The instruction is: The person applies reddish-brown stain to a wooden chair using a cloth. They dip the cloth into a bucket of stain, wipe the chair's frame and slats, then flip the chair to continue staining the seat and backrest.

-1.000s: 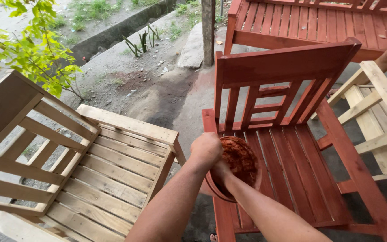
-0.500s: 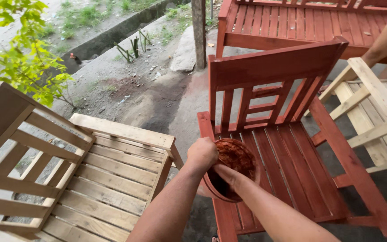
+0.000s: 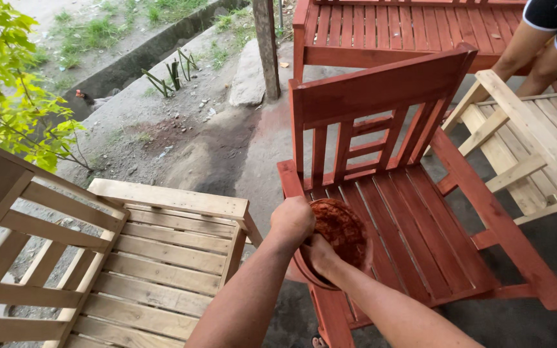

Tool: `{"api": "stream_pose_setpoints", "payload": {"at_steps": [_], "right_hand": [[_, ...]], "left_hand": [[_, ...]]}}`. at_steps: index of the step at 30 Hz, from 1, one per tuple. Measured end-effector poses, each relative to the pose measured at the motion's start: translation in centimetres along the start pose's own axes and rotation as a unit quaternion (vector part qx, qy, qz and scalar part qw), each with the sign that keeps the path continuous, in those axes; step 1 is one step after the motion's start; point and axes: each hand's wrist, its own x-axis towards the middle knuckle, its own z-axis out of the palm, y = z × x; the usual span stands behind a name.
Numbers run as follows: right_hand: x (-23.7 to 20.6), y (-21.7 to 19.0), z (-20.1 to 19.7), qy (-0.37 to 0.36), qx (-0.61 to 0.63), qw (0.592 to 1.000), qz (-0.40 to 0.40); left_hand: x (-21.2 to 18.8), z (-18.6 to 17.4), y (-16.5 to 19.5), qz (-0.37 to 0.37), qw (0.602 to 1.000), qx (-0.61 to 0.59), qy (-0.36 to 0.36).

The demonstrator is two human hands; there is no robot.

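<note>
Both hands, left [image 3: 291, 221] and right [image 3: 320, 256], gripped the stain bowl [image 3: 336, 241]; one chair [image 3: 401, 193] looked red-stained, its neighbour [image 3: 130, 258] bare.

I see a concrete floor [image 3: 536, 270], dark grey, carrying the furniture. On it stands a red-stained slatted wooden chair [image 3: 414, 212], its seat boards running front to back. To its left, well apart across a strip of bare floor, stands an unpainted slatted chair [image 3: 156, 258] of pale wood. At the right, just beside the red chair's armrest, is another unpainted wooden chair [image 3: 543, 142]. Behind them stands a red slatted bench [image 3: 414, 32]. Past the floor's edge lies bare dirt [image 3: 182, 142].
</note>
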Motion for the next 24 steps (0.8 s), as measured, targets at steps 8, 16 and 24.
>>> {"api": "stream_pose_setpoints", "payload": {"at_steps": [8, 16, 24], "right_hand": [[0.1, -0.8, 1.3, -0.064, 0.381, 0.915, 0.120], [-3.7, -2.4, -1.9, -0.103, 0.191, 0.974, 0.059], [0.2, 0.4, -3.5, -0.005, 0.145, 0.989, -0.030]], "left_hand": [[-1.2, 0.2, -0.4, 0.040, 0.999, 0.021, -0.015], [-1.9, 0.3, 0.1, 0.029, 0.999, 0.007, -0.013], [-1.2, 0.6, 4.1, 0.005, 1.000, 0.017, 0.005]]}}
